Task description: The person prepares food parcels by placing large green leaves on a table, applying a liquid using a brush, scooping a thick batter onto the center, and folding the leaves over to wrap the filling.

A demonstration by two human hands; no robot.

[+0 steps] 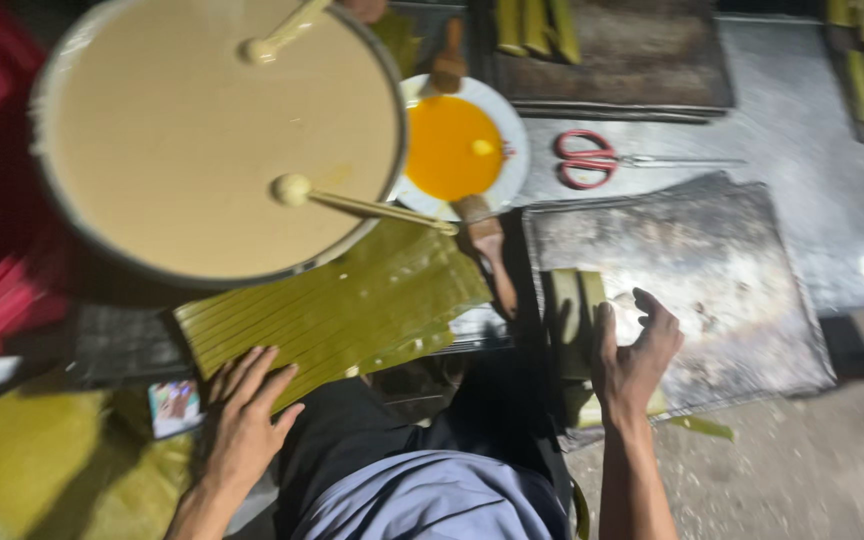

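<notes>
My left hand (244,415) lies flat, fingers spread, on the near edge of a stack of green banana-leaf strips (332,305). My right hand (634,352) rests with curled fingers on the near left edge of a dark metal tray (712,280), right beside folded green leaf pieces (574,305) standing on that tray. Neither hand grips anything that I can see. Above the leaves sits a large round basin of beige batter (202,130) with two ladle handles in it.
A white plate of orange liquid (457,150) stands next to the basin, with a brush at its rim. Red-handled scissors (592,158) lie on the metal surface beyond the tray. More leaf rolls lie on trays at the back. A phone (174,405) lies near my left hand.
</notes>
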